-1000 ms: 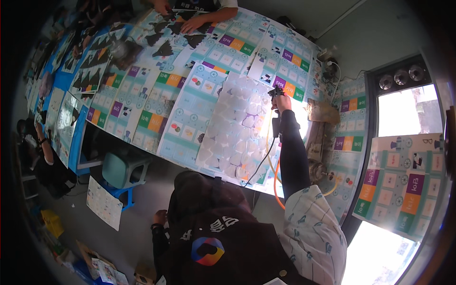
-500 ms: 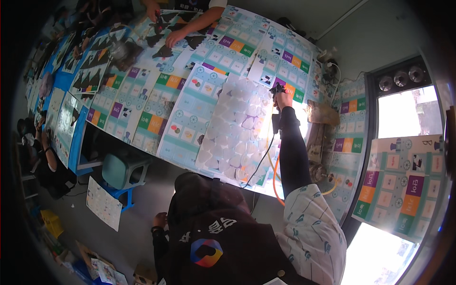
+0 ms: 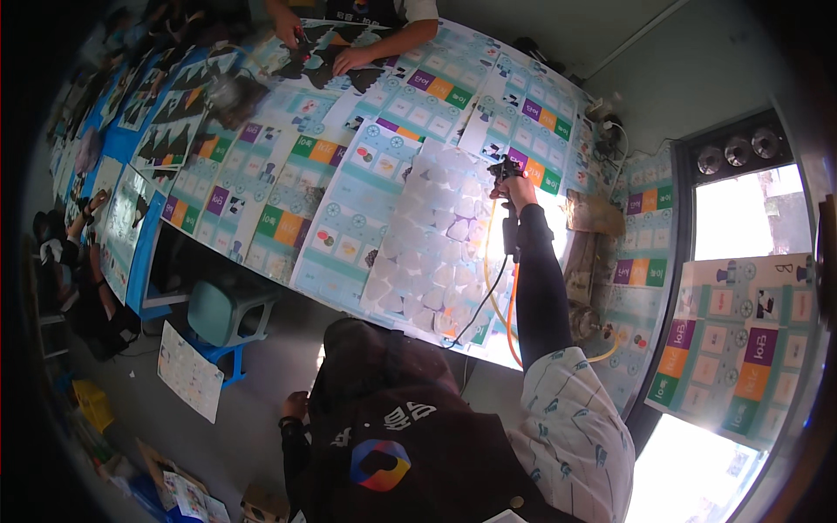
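Note:
My right hand (image 3: 523, 187) is closed around a dark spray gun (image 3: 505, 168) with hoses and a black cord trailing from it. It is held over the upper right edge of a sheet covered with rows of pale rounded pieces (image 3: 427, 231). That sheet lies on the printed table covering (image 3: 340, 227). My left hand (image 3: 296, 405) hangs low by my side, away from the table. It is small and dim in the picture, so its fingers cannot be made out.
Across the table a person's hands (image 3: 353, 59) work among dark cut pieces (image 3: 327, 65). An orange hose (image 3: 513, 322) runs over the near table edge. A teal stool (image 3: 222, 312) stands at the left, and a patterned sheet (image 3: 190, 373) lies beside it. A bright window is at the right.
My right hand and the spray gun have moved slightly left. The hands across the table have shifted right, and a dark piece near them has gone from its place.

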`<state>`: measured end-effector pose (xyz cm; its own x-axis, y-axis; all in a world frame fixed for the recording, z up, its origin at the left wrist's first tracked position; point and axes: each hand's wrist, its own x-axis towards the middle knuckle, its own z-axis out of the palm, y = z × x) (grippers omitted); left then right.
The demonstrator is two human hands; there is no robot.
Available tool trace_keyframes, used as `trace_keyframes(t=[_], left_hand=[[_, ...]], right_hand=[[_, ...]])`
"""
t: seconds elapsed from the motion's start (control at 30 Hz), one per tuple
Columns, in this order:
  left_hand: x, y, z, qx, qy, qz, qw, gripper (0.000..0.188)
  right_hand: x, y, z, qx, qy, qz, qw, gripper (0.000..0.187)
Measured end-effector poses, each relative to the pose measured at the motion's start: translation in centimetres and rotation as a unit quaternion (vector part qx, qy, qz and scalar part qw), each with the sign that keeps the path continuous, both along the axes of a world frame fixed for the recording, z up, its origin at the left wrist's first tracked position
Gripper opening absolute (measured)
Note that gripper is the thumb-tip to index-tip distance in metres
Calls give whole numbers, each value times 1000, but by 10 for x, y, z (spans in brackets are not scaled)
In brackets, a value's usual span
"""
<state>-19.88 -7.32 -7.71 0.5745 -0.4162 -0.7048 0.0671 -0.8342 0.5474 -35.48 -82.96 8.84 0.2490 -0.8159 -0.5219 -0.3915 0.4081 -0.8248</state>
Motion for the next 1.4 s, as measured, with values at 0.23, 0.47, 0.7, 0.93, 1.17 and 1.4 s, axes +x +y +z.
trace_keyframes(t=[0.23,0.47,0.7,0.93,1.17,1.4], left_hand=[[-5,11,-8,-36,-16,-2,999,26],[-16,12,6,53,-155,-164,973,22],[-26,22,-1,76,-146,-142,976,23],[-20,19,-2,30,-172,-159,972,22],[-15,23,-7,28,-178,-167,969,20],[-10,25,-10,4,-170,-193,966,21]], right_hand=[[23,-8,-16,-51,52,57,996,9],[33,-11,-25,-67,57,70,994,14],[34,-10,-20,-36,78,68,994,12],[30,-8,-22,-67,100,35,992,16],[25,9,-11,-34,73,53,995,9],[22,22,-18,-43,103,75,991,13]])
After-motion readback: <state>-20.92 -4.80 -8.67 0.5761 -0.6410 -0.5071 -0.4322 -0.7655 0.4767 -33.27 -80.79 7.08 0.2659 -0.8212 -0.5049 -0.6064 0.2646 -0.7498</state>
